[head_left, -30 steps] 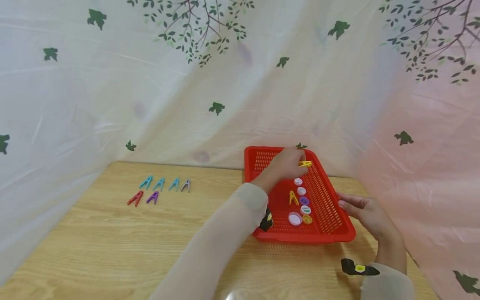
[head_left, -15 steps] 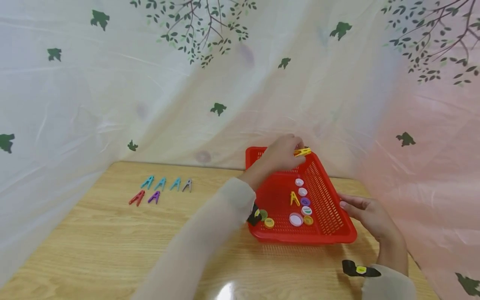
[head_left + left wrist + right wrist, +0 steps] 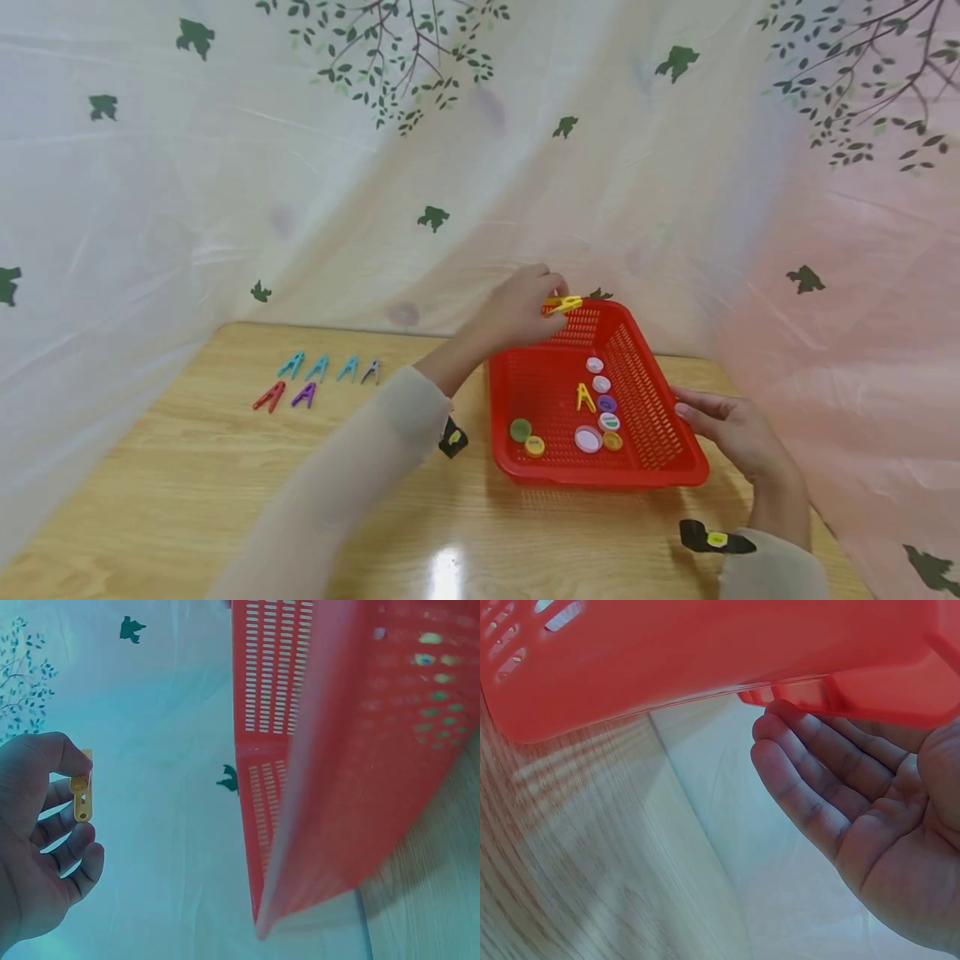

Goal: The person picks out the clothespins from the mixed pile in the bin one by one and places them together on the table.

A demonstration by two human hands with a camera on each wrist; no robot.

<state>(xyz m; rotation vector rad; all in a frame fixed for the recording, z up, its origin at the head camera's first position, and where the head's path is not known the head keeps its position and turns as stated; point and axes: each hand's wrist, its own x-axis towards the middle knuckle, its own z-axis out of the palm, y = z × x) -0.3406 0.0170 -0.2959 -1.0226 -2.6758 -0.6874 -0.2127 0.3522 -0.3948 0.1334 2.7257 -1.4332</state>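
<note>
My left hand [image 3: 517, 310] pinches a yellow clothespin [image 3: 564, 305] between thumb and fingers, above the far left part of the red basket [image 3: 600, 477]. In the left wrist view, this clothespin [image 3: 82, 799] is apart from the basket wall [image 3: 337, 802]. On the basket's right side, my right hand [image 3: 742, 437] holds the rim, thumb on top and fingers beneath; the right wrist view shows its fingers [image 3: 802, 780] under the rim. Inside the basket lie another yellow clothespin [image 3: 585, 398] and several bottle caps, among them a purple one [image 3: 607, 404] and a green one [image 3: 521, 430].
Left of the basket, on the wooden table [image 3: 225, 492], several clothespins lie in two rows: teal ones [image 3: 317, 368] and a grey one [image 3: 371, 372] behind, a red one [image 3: 270, 396] and a purple one [image 3: 303, 395] in front. A leaf-patterned sheet [image 3: 337, 208] hangs behind.
My left hand has lifted the yellow clothespin from the basket's far right and carried it leftward, uncovering the green and yellow caps at the near left. The right hand stays at the rim.
</note>
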